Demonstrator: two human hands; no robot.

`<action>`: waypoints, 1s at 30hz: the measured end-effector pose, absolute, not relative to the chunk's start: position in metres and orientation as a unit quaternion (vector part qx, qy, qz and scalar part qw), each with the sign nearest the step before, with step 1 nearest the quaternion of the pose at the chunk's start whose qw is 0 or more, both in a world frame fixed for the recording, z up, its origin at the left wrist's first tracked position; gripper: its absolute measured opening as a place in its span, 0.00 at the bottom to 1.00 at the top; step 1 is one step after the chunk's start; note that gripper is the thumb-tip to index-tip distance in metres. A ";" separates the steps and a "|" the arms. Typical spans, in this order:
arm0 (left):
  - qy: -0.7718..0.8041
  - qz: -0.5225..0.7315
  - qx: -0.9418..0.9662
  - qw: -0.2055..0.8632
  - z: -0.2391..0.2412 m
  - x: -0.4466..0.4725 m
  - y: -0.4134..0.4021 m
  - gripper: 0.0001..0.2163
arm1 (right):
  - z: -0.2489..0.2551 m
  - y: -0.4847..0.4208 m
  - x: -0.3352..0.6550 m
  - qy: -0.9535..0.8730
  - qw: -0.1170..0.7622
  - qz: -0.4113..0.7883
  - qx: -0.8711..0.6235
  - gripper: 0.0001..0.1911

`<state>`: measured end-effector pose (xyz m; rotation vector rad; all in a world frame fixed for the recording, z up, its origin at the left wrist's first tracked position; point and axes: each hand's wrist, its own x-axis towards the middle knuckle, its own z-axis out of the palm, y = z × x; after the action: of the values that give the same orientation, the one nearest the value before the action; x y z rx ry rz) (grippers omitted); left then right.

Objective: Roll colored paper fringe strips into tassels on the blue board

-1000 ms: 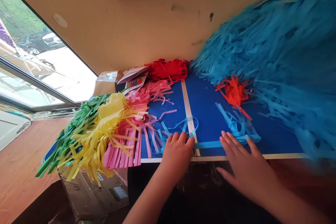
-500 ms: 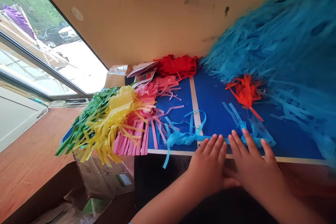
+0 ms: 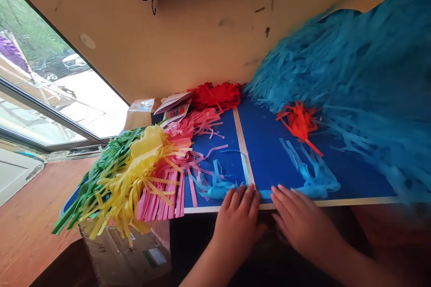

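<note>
A light-blue tissue-paper strip with fringed ends (image 3: 314,181) lies along the front edge of the blue tabletop (image 3: 266,152). My left hand (image 3: 237,222) rests its fingertips on the strip's left part, fingers stretched out and slightly apart. To its right, my right hand (image 3: 299,217) lies over the strip with fingers extended, its thumb tucked lower. A short flat stretch of the strip shows between the two hands. Beyond my right hand sits an orange-red paper tassel (image 3: 299,121). A pale band (image 3: 241,143) crosses the tabletop near my left fingertips.
Yellow fringe (image 3: 144,157), green fringe (image 3: 97,175) and pink fringe (image 3: 168,193) are heaped at the left. Red fringe (image 3: 217,95) lies at the wall. A large blue fringe mass (image 3: 363,76) fills the right. A cardboard box (image 3: 128,255) stands below the front edge.
My hands have moved apart along the strip, the left one leftward. The loose curl of blue paper near my left hand now lies flatter. The view has shifted.
</note>
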<state>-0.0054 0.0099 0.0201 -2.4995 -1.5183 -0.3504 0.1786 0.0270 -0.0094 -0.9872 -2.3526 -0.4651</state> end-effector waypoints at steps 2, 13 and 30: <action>-0.499 -0.158 -0.842 0.132 0.022 -0.008 0.008 0.14 | -0.012 0.029 0.186 -0.878 0.284 -0.185 -0.338 0.16; -0.365 -0.187 -0.902 0.138 0.024 0.001 0.020 0.10 | -0.006 0.028 0.205 -0.883 0.302 -0.119 -0.339 0.16; -0.455 -0.195 -0.868 0.027 0.032 -0.016 0.017 0.05 | 0.022 0.053 0.215 -0.848 0.225 0.039 -0.478 0.13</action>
<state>-0.0163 0.0167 0.0324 -2.6823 -1.4053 -0.6023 0.2146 0.0531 0.0219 -1.3172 -2.3397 0.1064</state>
